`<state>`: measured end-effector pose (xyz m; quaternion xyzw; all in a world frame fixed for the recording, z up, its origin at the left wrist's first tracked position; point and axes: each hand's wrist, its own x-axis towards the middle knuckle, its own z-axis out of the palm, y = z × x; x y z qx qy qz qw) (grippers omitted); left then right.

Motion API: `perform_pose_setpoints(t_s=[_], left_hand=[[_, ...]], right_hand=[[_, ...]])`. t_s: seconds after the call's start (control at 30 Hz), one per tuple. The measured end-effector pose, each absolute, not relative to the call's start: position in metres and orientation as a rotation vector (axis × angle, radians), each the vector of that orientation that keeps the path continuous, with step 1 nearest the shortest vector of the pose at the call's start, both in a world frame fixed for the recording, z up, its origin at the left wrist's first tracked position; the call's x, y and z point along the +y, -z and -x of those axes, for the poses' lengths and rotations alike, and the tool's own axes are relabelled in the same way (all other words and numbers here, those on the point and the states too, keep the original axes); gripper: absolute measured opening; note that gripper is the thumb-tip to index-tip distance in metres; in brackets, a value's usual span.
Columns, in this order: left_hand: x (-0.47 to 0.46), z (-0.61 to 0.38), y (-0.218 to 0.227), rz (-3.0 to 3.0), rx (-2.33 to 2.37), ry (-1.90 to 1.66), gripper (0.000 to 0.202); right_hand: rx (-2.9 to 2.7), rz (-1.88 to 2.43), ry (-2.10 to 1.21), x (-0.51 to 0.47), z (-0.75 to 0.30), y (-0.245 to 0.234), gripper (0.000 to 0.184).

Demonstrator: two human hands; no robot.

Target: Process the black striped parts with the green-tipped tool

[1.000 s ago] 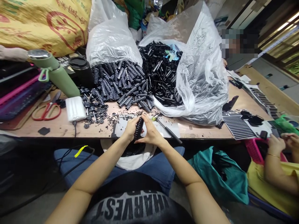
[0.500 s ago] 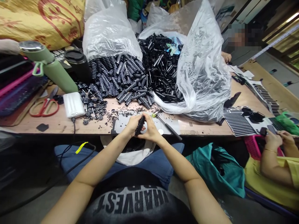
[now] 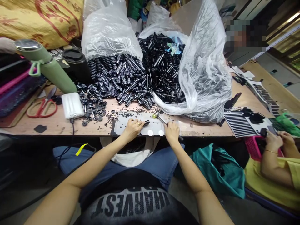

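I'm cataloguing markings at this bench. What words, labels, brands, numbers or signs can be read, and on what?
"HARVEST": on the person's dark shirt, upside down in the picture; more print next to it is unreadable.
Yellow sack: red print, too blurred to read.
Hammer: no lettering can be made out.
Nothing else is legible.

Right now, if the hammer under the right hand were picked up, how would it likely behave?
The hammer would probably stay stiff, since its shaft looks straight and metallic. It may feel head-heavy, as the bulky head sits at one end of a slim handle. Its broad head would likely resist free rolling.
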<state>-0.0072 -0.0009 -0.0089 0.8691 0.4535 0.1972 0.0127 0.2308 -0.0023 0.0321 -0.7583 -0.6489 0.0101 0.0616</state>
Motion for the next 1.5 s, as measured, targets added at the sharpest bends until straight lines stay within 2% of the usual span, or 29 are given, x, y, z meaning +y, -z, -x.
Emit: perform_pose_setpoints(t_s=[0.07,0.2,0.37,0.43,0.53,0.7,0.9,1.1,1.23,1.37,1.5], left_hand=[[-0.003,0.008,0.007,-2.731,1.429,-0.611,0.038],[-0.007,0.007,0.007,-2.719,1.466,-0.596,0.041],[-0.012,-0.005,0.007,-2.697,1.527,-0.496,0.044],[-0.017,-0.016,0.008,-2.694,1.559,-0.489,0.045],[-0.027,-0.033,0.015,-2.660,1.607,-0.477,0.057],[-0.025,-0.041,0.023,-2.617,1.615,-0.414,0.056],[-0.006,-0.024,-0.001,-2.455,1.643,-0.457,0.047],[-0.064,0.006,0.002,-2.527,1.370,-0.327,0.051],[-0.090,0.022,0.027,-2.542,1.393,-0.138,0.051],[-0.093,0.033,0.050,-2.512,1.533,-0.042,0.045],[-0.093,0.035,0.047,-2.487,1.543,-0.231,0.031]], right_hand=[[-2.002,2.325,-0.143,-0.010,-0.239,-0.041,0.027],[-2.024,2.119,-0.381,-0.036,-0.227,-0.049,0.035],[-2.161,2.165,-0.473,-0.053,-0.209,-0.060,0.031],[-2.107,2.049,-0.498,-0.055,-0.202,-0.069,0.036],[-2.086,1.841,-0.517,-0.060,-0.182,-0.080,0.042],[-2.509,1.901,-0.595,-0.062,-0.152,-0.074,0.036],[-2.361,2.086,-0.380,-0.036,-0.181,-0.064,0.045],[-2.209,2.244,-0.074,0.048,-0.253,-0.049,0.038],[-2.217,2.168,-0.061,0.108,-0.283,-0.051,0.041],[-2.310,2.003,-0.023,0.115,-0.281,-0.042,0.042],[-2.362,1.868,-0.160,0.098,-0.279,-0.032,0.028]])
